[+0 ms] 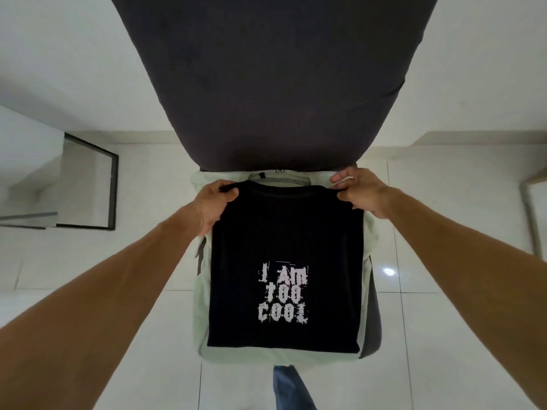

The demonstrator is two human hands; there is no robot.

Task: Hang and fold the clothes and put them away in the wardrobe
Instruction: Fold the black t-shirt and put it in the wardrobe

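Beyond my hands stands the dark chair back [272,84]. Under them a pale green garment [204,321] carries the folded black T-shirt [284,232]. My left hand [213,202] and right hand [361,190] pinch its collar corners. Folding looks finished; next I'd lift it level toward the wardrobe.

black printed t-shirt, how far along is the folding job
Done: the black printed t-shirt is folded into a rectangle on a folded pale green garment on the dark chair. In hand: left hand and right hand pinch its collar corners. Left: putting both away; no wardrobe visible.
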